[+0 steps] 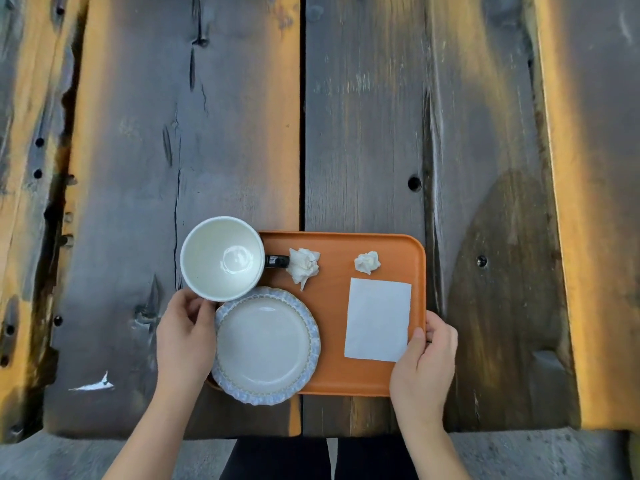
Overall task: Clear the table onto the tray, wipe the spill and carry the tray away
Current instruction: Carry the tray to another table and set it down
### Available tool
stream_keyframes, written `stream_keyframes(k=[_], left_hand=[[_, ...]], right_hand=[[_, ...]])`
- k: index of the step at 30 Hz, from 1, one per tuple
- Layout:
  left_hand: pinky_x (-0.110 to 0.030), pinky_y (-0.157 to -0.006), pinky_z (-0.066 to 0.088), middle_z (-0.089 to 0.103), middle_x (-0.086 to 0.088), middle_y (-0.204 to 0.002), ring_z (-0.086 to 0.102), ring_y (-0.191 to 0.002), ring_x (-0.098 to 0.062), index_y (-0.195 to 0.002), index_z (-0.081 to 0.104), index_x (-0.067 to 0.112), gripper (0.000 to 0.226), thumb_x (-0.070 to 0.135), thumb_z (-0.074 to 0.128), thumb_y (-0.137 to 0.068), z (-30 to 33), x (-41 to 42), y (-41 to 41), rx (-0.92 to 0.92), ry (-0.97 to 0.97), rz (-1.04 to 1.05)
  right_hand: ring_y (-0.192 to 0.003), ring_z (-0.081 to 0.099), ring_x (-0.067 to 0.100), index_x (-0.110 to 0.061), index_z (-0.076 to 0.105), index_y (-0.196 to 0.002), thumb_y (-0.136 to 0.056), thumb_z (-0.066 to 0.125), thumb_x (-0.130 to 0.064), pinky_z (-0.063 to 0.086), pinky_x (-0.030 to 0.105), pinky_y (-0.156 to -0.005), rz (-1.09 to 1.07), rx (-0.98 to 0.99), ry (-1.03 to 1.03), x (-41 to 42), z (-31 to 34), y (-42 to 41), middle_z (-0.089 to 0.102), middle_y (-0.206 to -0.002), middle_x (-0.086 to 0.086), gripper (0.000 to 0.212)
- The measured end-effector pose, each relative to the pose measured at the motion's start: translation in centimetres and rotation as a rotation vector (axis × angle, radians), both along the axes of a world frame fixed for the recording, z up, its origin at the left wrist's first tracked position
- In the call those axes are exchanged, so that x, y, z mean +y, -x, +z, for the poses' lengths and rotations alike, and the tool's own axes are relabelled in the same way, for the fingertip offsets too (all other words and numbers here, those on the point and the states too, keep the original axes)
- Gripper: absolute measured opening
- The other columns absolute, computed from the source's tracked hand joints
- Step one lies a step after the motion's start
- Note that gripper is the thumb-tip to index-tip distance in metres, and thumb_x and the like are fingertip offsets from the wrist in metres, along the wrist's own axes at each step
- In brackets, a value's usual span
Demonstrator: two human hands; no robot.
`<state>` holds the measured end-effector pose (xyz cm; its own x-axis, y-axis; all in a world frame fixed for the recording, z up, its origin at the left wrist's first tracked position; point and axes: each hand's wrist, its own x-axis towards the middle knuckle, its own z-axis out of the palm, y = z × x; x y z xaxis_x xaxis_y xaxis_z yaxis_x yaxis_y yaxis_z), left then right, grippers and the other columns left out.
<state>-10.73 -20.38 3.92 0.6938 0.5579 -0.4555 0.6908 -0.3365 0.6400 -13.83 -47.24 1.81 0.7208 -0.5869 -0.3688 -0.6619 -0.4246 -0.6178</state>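
With both hands on its short ends, the tray (332, 372) sits on the wooden surface (363, 133). Left hand (185, 341) fingers clamp the left edge beside the plate (266, 344); right hand (424, 362) fingers clamp the right edge. Cup (222, 258), two wads (304, 266) and a napkin (378, 320) are aboard.

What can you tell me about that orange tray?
The tray is a flat orange rectangle with rounded corners and a low rim, plastic by the look of it. It sits over the near edge of the wooden table. On it are a cup, a plate, two crumpled tissues and a flat napkin. The left hand and right hand grip its two short sides.
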Motion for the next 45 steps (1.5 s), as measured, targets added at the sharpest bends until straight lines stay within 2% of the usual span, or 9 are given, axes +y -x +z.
stream_keyframes(k=[3, 11, 16, 19, 25, 30, 35, 38, 45], left_hand=[[-0.041, -0.089, 0.055, 0.075, -0.003, -0.106, 0.070, -0.101, -0.020, -0.117, 0.066, 0.017, 0.016, 0.012, 0.058, -0.105, 1.5, -0.4, 0.5, -0.067, 0.157, 0.104], [-0.036, -0.096, 0.055, 0.071, 0.017, -0.125, 0.068, -0.112, -0.002, -0.136, 0.061, 0.040, 0.032, 0.025, 0.048, -0.111, 10.1, -1.5, 1.5, -0.123, 0.458, 0.152], [-0.024, -0.080, 0.051, 0.061, 0.030, -0.115, 0.063, -0.103, 0.004, -0.144, 0.042, 0.049, 0.036, 0.031, 0.042, -0.112, 15.5, -3.6, 1.5, -0.161, 0.565, 0.097], [-0.030, -0.087, 0.055, 0.064, 0.028, -0.119, 0.065, -0.107, 0.002, -0.150, 0.044, 0.046, 0.040, 0.031, 0.043, -0.112, 18.1, -5.1, 2.2, -0.209, 0.611, 0.090], [-0.042, -0.104, 0.053, 0.066, 0.024, -0.130, 0.067, -0.119, -0.007, -0.143, 0.049, 0.052, 0.037, 0.032, 0.047, -0.111, 22.5, -9.8, 4.4, -0.374, 0.638, 0.067], [-0.039, -0.097, 0.053, 0.065, 0.026, -0.119, 0.065, -0.112, -0.005, -0.150, 0.048, 0.044, 0.041, 0.031, 0.047, -0.112, 24.2, -13.3, 6.9, -0.453, 0.607, 0.098], [-0.047, -0.105, 0.050, 0.064, 0.007, -0.140, 0.064, -0.123, -0.022, -0.151, 0.048, 0.042, 0.041, 0.032, 0.048, -0.111, 24.9, -15.1, 9.8, -0.438, 0.602, 0.163], [-0.043, -0.096, 0.052, 0.063, 0.004, -0.139, 0.065, -0.117, -0.021, -0.152, 0.049, 0.039, 0.042, 0.032, 0.050, -0.110, 25.1, -15.2, 11.8, -0.433, 0.561, 0.246], [-0.046, -0.098, 0.052, 0.064, 0.008, -0.129, 0.065, -0.106, -0.014, -0.149, 0.051, 0.042, 0.046, 0.043, 0.059, -0.104, 26.7, -13.4, 16.9, -0.441, 0.483, 0.399]], right_hand=[[-0.104, 0.048, 0.004, -0.018, 0.052, -0.127, -0.104, 0.043, -0.020, 0.042, 0.021, -0.087, 0.047, 0.000, -0.024, -0.7, 1.6, -0.5, 0.046, -0.116, -0.012, 0.025], [-0.108, 0.052, 0.008, -0.026, 0.051, -0.122, -0.104, 0.044, -0.024, 0.044, 0.031, -0.094, 0.125, -0.093, -0.063, -3.2, 9.4, -1.5, 0.052, -0.119, -0.009, 0.019], [-0.104, 0.055, 0.007, -0.036, 0.044, -0.116, -0.104, 0.044, -0.028, 0.051, 0.036, -0.093, 0.100, -0.142, -0.080, -4.7, 14.4, -0.5, 0.054, -0.117, -0.009, 0.014], [-0.103, 0.056, 0.003, -0.035, 0.046, -0.116, -0.105, 0.041, -0.027, 0.052, 0.035, -0.093, 0.096, -0.193, -0.115, -6.3, 17.7, 0.6, 0.055, -0.118, -0.009, 0.015], [-0.107, 0.061, 0.009, -0.036, 0.046, -0.120, -0.104, 0.044, -0.037, 0.057, 0.039, -0.091, 0.103, -0.290, -0.145, -11.5, 23.2, 2.2, 0.059, -0.120, -0.008, 0.016], [-0.097, 0.067, 0.007, -0.037, 0.049, -0.121, -0.100, 0.051, -0.046, 0.060, 0.034, -0.081, 0.124, -0.354, -0.175, -15.3, 26.2, 3.5, 0.063, -0.113, -0.015, 0.023], [-0.086, 0.070, 0.001, -0.035, 0.052, -0.110, -0.099, 0.051, -0.045, 0.058, 0.023, -0.067, 0.220, -0.354, -0.288, -17.4, 27.8, 4.8, 0.067, -0.102, -0.018, 0.014], [-0.084, 0.069, -0.001, -0.036, 0.051, -0.104, -0.101, 0.049, -0.042, 0.055, 0.019, -0.063, 0.268, -0.333, -0.336, -17.3, 27.9, 5.6, 0.067, -0.098, -0.018, 0.007], [-0.089, 0.069, 0.010, -0.035, 0.050, -0.105, -0.099, 0.050, -0.043, 0.058, 0.026, -0.069, 0.367, -0.316, -0.430, -14.2, 27.6, 7.0, 0.066, -0.102, -0.015, 0.010]])
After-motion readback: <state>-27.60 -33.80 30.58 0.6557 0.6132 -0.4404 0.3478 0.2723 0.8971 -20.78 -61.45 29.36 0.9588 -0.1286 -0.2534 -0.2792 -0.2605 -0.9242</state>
